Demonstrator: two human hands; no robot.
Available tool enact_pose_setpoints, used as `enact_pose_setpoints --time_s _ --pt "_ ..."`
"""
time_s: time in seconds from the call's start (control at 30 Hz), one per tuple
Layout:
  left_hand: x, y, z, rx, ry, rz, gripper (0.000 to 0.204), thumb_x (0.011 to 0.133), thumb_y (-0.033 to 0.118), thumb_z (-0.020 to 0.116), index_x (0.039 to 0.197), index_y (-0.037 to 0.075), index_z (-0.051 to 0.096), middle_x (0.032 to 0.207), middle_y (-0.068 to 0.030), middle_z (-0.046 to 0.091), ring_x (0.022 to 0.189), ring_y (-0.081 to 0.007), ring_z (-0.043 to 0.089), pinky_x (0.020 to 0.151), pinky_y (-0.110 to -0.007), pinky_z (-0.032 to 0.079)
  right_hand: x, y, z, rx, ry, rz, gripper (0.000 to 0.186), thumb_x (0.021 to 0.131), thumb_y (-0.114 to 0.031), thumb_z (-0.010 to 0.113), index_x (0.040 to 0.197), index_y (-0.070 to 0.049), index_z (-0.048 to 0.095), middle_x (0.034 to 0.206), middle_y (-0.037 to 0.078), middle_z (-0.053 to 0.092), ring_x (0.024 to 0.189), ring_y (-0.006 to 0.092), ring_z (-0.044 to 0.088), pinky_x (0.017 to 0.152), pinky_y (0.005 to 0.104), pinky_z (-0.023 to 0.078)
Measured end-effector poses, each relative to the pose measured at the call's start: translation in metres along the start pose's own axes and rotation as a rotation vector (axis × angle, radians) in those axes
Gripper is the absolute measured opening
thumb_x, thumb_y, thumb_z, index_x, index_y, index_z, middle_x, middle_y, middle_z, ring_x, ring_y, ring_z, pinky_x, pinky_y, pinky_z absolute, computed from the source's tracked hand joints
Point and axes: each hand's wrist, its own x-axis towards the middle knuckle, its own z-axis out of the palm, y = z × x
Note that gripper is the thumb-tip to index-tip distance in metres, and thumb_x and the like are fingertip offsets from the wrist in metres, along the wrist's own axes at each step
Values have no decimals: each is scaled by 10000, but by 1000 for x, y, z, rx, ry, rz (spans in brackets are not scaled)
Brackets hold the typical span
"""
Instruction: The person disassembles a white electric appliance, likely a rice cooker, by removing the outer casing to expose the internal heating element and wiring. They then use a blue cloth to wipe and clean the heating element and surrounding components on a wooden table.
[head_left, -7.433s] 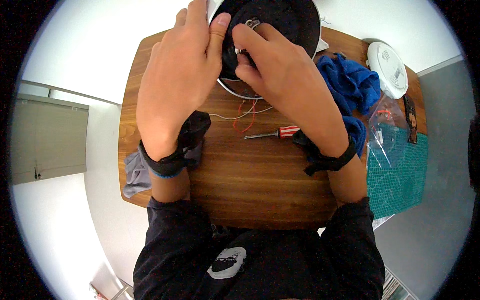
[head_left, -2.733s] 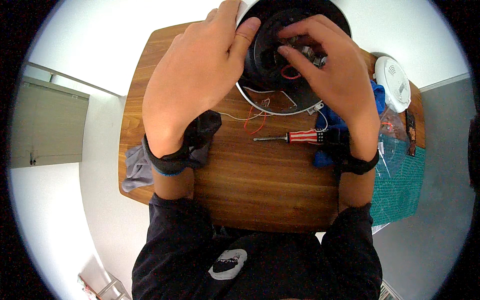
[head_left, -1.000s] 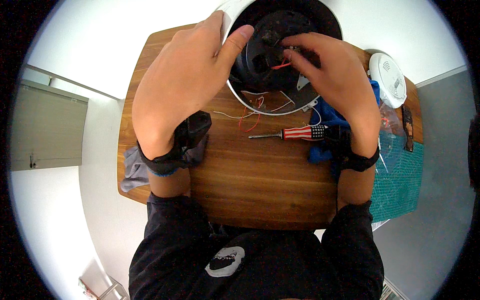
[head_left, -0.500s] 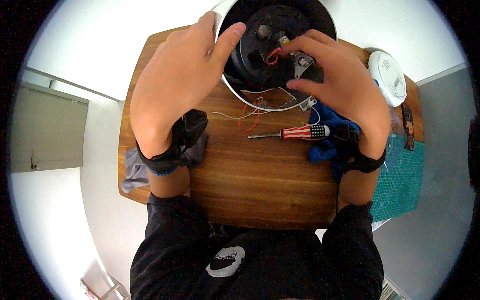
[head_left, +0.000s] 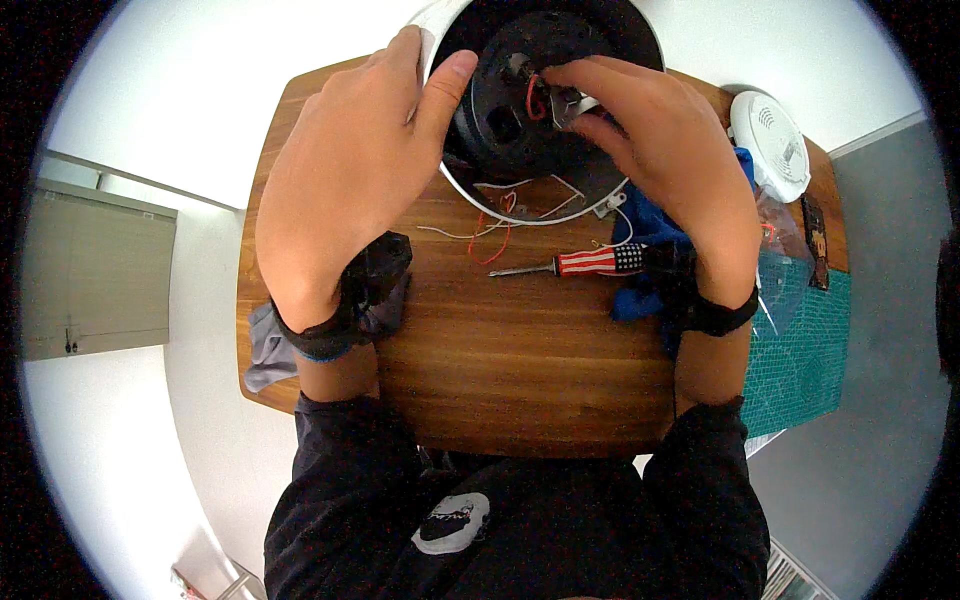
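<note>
L hand (head_left: 350,170) is curled over the white-rimmed, black, bowl-shaped housing (head_left: 495,160) at the brown wooden worktop's (head_left: 520,375) far edge, thumb inside, fingers outside. R hand (head_left: 668,140) is nearly closed, thumb + index apparently pinching a small silver metal bracket (head_left: 565,108) inside it, thin red wire (head_left: 532,98) alongside. Best: brace firmly w/ L, turn bracket gently, leave wire slack, don't trap it. Metal screwdriver w/ red-white striped handle (head_left: 585,262) lies btwn housing & near edge.

Right grip (head_left: 668,138) narrower (wider before)
</note>
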Motion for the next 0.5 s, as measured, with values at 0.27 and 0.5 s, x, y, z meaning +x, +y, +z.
enact_pose_setpoints --time_s 0.27,0.5 --pt "-5 5 -11 53 -107 -54 592 1130 472 573 1492 6 610 913 -245 727 696 -270 738 709 -395 556 -7 -2 9 -75 6 4 393 980 -81 607 1358 -100 716 1297 159 748 1078 393 751 883 495 623" --pt "-5 7 -2 26 -11 36 579 1127 451 591 1536 41 600 907 -221 731 678 -239 732 696 -372 555 -3 9 5 -22 -72 214 392 966 -3 664 1353 -52 711 1116 207 788 872 347 773 791 447 619"
